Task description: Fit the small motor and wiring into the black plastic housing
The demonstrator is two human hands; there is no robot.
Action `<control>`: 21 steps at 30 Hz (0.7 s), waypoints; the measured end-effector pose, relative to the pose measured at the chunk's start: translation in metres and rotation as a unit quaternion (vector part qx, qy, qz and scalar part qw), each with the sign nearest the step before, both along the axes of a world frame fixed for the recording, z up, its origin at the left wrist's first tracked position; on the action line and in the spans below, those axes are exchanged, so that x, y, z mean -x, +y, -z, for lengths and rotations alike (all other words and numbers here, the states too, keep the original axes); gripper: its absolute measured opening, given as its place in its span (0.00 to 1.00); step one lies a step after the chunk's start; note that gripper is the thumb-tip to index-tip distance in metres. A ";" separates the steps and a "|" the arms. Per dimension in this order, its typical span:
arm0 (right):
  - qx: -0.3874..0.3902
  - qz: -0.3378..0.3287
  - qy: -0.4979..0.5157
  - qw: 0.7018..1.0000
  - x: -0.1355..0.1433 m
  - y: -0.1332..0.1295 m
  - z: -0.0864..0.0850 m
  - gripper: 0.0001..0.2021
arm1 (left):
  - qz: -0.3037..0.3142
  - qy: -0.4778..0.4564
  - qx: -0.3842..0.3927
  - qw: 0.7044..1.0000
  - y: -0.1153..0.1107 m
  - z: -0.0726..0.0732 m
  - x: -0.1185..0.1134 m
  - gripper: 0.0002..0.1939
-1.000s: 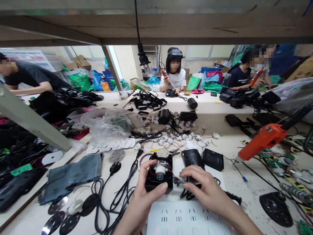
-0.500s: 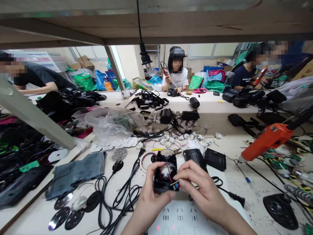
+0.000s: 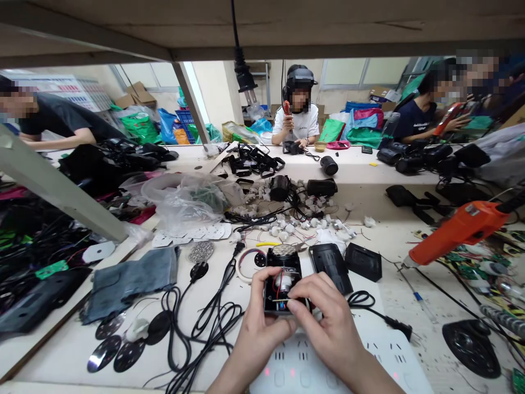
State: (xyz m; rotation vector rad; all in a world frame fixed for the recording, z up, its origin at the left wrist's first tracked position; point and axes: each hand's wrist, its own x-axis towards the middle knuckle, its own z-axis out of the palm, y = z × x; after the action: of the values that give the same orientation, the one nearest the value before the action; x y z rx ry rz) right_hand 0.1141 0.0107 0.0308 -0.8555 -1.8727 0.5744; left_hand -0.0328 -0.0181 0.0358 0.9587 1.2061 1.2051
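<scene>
My left hand (image 3: 262, 328) is closed around the left side and near edge of an open black plastic housing (image 3: 269, 287), thumb along the front. Inside the housing sit a whitish motor (image 3: 284, 281) with red wires and, at the far end, a round perforated metal disc (image 3: 284, 250). The fingertips of my right hand (image 3: 332, 314) pinch a small circuit board (image 3: 280, 300), seen edge-on, at the housing's near end. Small blue and red parts show just below the board. My right fingers hide the housing's right side.
Below my hands lies a white power strip (image 3: 303, 377). Black cables (image 3: 205, 328) and a grey cloth (image 3: 131, 282) are to the left. An orange electric screwdriver (image 3: 459, 232) hangs at right. Black covers (image 3: 330, 265) lie beyond my right hand. Co-workers sit across the bench.
My right hand has moved left with the circuit board, which has turned from tilted to nearly level across the housing's near end. My left hand keeps its hold.
</scene>
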 end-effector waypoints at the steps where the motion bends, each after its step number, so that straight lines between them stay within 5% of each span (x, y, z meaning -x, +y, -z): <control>1: -0.003 0.000 -0.009 1.000 -0.001 0.000 0.000 0.06 | -0.001 0.003 0.002 1.000 0.000 0.000 0.000 0.33; 7: 0.024 0.011 0.019 0.999 -0.003 -0.001 0.000 0.07 | 0.009 0.008 0.019 1.000 -0.002 0.001 0.000 0.34; 21: -0.082 0.047 0.002 0.995 0.004 -0.008 0.004 0.09 | 0.019 -0.032 0.021 0.999 -0.003 0.004 -0.003 0.35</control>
State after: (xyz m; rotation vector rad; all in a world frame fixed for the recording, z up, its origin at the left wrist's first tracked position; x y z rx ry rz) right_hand 0.1100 0.0026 0.0266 -0.8285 -1.8376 0.3569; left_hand -0.0301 -0.0211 0.0314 0.9027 1.1534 1.1668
